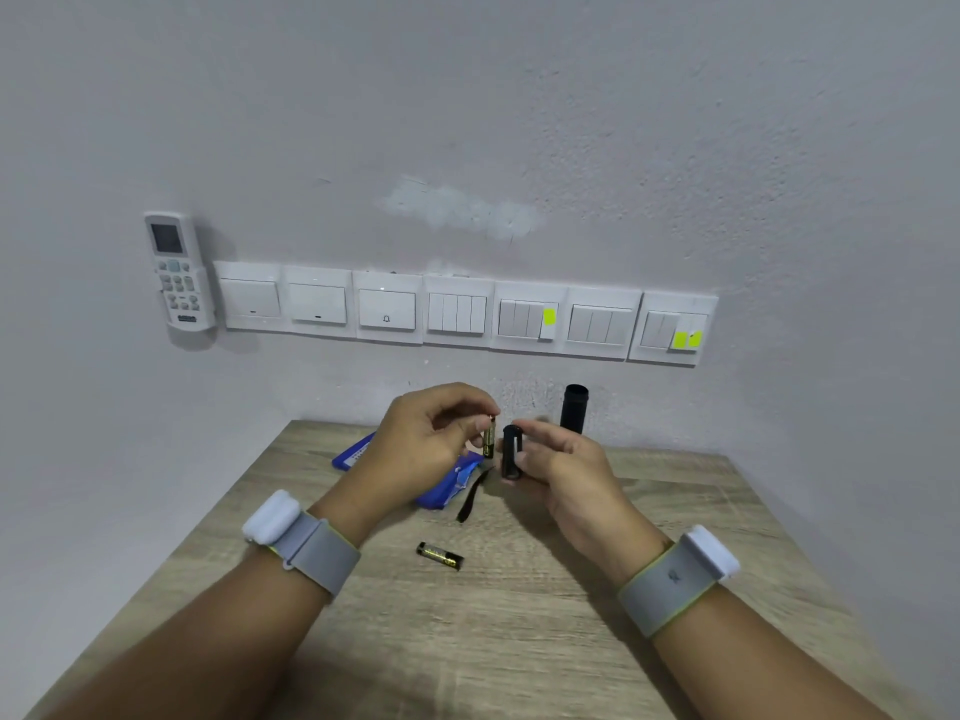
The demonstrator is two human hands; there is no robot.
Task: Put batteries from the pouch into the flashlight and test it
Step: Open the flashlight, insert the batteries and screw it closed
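My left hand [431, 441] pinches a black-and-gold battery [488, 439] upright by its top, above the table. Just right of it, my right hand [563, 467] grips a black cylindrical battery holder [511, 452], also upright, a small gap from the battery. The black flashlight tube [574, 409] stands on end near the wall behind my right hand. A second battery [439, 556] lies on its side on the table between my forearms. The blue pouch [447, 483] lies under my left hand, partly hidden, with a black strap [471, 496] beside it.
The wooden table [519, 641] butts against a grey wall. A row of white switches [457, 314] and a wall-mounted remote [179, 272] sit above it. Grey wristbands with white modules are on both wrists.
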